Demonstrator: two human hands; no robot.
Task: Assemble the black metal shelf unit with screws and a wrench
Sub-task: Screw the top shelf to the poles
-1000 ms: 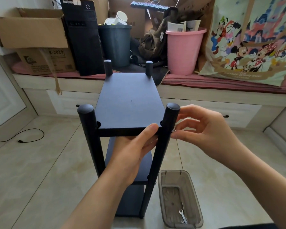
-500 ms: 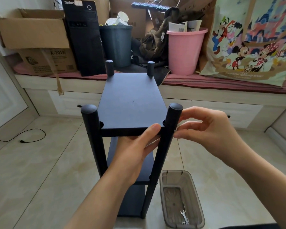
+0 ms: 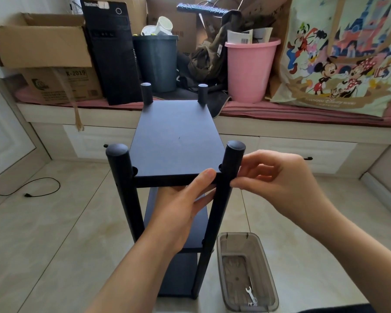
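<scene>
The black metal shelf unit (image 3: 176, 136) stands upright on the tiled floor, with four round posts and lower shelves beneath the top one. My left hand (image 3: 178, 213) grips the front edge of the top shelf near its right corner, thumb on the edge and fingers underneath. My right hand (image 3: 280, 184) pinches with thumb and fingertips at the outer side of the front right post (image 3: 234, 152), level with the top shelf. The screw there is hidden by my fingers. A small silver wrench (image 3: 251, 294) lies in the grey plastic tray (image 3: 269, 279) on the floor.
The tray sits just right of the shelf's base. Behind runs a low bench with a cardboard box (image 3: 43, 41), a computer tower (image 3: 113, 53), a dark bin (image 3: 156, 62), a pink bucket (image 3: 248, 68) and a cartoon bag (image 3: 343, 55). A cable (image 3: 32, 190) lies on the floor at left.
My right fingertips have closed in tighter against the front right post and shifted slightly round it. My left hand keeps its grip on the top shelf.
</scene>
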